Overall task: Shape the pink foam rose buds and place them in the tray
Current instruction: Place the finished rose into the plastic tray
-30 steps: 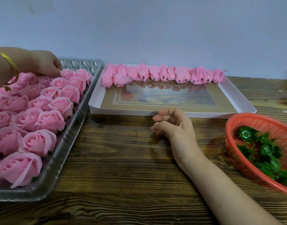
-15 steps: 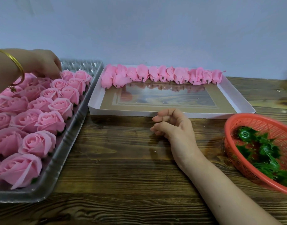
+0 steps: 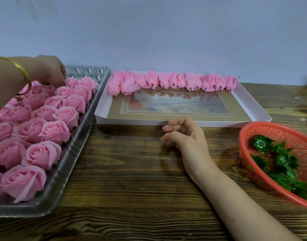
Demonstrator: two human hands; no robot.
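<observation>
Head view: my left hand (image 3: 50, 70) stays bent over the far rows of the clear plastic tray (image 3: 65, 180), fingertips sunk among the shaped pink roses (image 3: 45, 122); I cannot tell whether they pinch a bloom or only press it down. It has barely shifted in the last second. My right hand (image 3: 185, 136) has not moved either, resting on the wooden table (image 3: 131, 171) with fingers loosely curled, holding nothing, just in front of the white box (image 3: 184, 122). Along that box's far wall a row of unshaped buds (image 3: 175, 81) waits. I judge one rose is being seated; the tray's back corner shows empty cells. At right, a red basket (image 3: 253, 129) holds green calyxes (image 3: 279, 160).
</observation>
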